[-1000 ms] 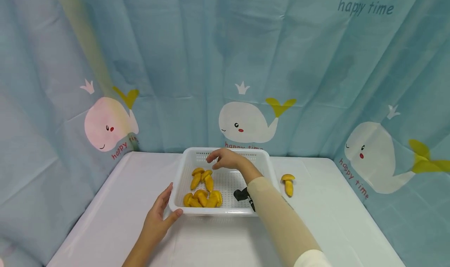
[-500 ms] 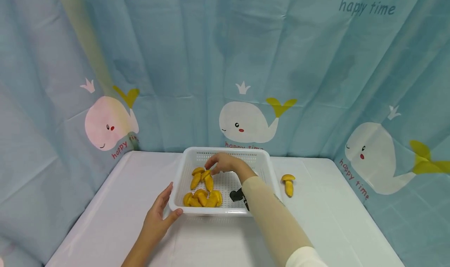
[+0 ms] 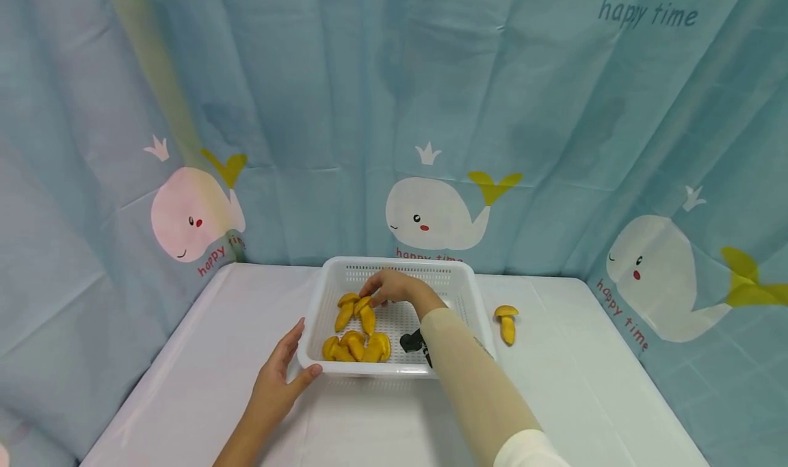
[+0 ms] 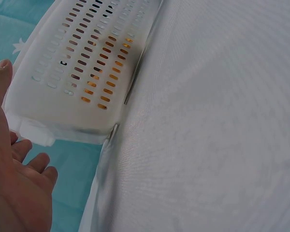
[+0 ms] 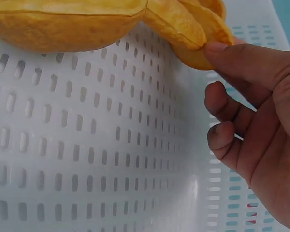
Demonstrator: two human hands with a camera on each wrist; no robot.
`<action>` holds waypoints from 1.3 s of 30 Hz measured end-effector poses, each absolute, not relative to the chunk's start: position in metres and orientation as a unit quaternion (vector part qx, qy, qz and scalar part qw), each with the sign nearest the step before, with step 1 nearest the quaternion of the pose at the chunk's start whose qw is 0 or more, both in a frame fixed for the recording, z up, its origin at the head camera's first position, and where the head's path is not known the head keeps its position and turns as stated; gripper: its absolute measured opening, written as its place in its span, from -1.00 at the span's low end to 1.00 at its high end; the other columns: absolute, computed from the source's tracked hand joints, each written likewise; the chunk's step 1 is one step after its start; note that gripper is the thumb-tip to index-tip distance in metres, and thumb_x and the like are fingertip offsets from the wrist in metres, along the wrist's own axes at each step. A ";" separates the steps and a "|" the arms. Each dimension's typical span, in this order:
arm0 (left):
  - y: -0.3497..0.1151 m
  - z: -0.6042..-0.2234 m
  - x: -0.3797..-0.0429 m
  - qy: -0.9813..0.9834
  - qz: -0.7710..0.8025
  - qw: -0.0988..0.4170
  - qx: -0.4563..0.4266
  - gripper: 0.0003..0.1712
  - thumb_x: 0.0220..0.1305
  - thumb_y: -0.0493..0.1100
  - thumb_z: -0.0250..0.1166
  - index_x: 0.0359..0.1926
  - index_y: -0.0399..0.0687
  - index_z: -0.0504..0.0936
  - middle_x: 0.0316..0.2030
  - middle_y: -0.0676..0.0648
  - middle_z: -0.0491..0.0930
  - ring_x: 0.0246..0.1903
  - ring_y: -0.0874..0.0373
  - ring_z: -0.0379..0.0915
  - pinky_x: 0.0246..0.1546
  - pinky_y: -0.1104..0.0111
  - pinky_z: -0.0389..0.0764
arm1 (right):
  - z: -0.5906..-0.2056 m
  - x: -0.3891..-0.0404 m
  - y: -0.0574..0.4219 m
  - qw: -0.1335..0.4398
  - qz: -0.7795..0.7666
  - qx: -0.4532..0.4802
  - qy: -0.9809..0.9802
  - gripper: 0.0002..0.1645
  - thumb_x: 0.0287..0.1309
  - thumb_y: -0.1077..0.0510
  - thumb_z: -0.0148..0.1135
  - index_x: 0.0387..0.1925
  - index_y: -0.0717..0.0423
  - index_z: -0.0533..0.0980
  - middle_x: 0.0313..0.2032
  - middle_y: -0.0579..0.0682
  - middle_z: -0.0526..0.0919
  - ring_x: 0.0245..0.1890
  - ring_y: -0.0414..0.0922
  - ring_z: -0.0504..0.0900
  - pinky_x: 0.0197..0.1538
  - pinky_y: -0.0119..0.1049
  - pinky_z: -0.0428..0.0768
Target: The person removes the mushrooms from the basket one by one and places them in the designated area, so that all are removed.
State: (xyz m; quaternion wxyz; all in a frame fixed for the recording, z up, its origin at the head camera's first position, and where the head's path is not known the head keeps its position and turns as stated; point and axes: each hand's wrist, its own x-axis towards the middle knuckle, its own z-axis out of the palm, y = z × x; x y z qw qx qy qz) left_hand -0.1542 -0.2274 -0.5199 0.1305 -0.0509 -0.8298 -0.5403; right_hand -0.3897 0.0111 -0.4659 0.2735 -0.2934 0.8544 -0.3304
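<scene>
A white perforated plastic basket [image 3: 394, 369] stands on the table. In the head view, my left hand [image 3: 273, 378] rests at its front left corner, thumb on the front side and fingers along the left. My right hand [image 3: 397, 286] reaches into the basket and pinches the cap of a yellow mushroom [image 3: 367, 320] between thumb and index finger. Close up in the right wrist view, the thumb lies on the cap edge [image 5: 195, 60] and the other fingers are loosely bent. Another mushroom [image 3: 345, 314] lies directly left of it.
Several more yellow mushrooms [image 3: 355, 348] lie in the basket's front left part. One mushroom [image 3: 507, 323] lies on the white tablecloth [image 3: 572, 357] right of the basket. A black device [image 3: 411, 342] shows beside the right forearm. A blue whale-print curtain [image 3: 295, 200] hangs behind.
My right hand has moved down from above the mushrooms onto the cap of one and pinches it. The forearm has shifted slightly left. The left hand stays at the basket corner.
</scene>
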 end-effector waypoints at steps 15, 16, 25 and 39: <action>-0.230 -0.520 -0.154 -0.837 -0.528 0.131 -0.052 -0.02 0.26 -0.08 0.49 0.58 0.31 0.17 0.57 0.12 0.15 0.53 -0.09 0.12 0.46 0.06 0.19 | -0.442 -0.385 0.029 0.183 -0.390 -0.293 0.853 -0.80 0.31 0.19 0.37 -0.05 -0.06 0.73 -0.07 -0.13 0.74 -0.39 0.02 0.57 -0.40 -0.37 0.57; -0.230 -0.520 -0.154 -0.838 -0.526 0.132 -0.051 -0.02 0.26 -0.07 0.49 0.58 0.31 0.17 0.57 0.12 0.16 0.53 -0.09 0.13 0.46 0.16 0.21 | -0.438 -0.384 0.032 0.176 -0.391 -0.292 0.855 -0.80 0.31 0.17 0.37 -0.05 -0.07 0.73 -0.07 -0.14 0.74 -0.43 -0.04 0.54 -0.41 -0.39 0.56; -0.230 -0.520 -0.152 -0.835 -0.526 0.151 -0.065 -0.04 0.26 -0.12 0.49 0.57 0.26 0.20 0.56 0.09 0.17 0.53 -0.08 0.12 0.26 0.82 0.05 | -0.411 -0.368 0.050 0.138 -0.390 -0.281 0.866 -0.78 0.32 0.12 0.38 -0.03 -0.16 0.73 -0.07 -0.20 0.73 -0.50 -0.14 0.48 -0.39 -0.29 0.58; -0.228 -0.519 -0.153 -0.850 -0.504 0.149 -0.046 -0.04 0.26 -0.06 0.49 0.58 0.27 0.19 0.56 0.11 0.18 0.53 -0.05 0.12 0.25 0.80 0.04 | -0.390 -0.315 0.100 0.064 -0.421 -0.254 0.869 -0.74 0.29 0.15 0.39 -0.05 -0.26 0.72 0.03 -0.17 0.70 -0.47 -0.02 0.56 -0.37 -0.23 0.66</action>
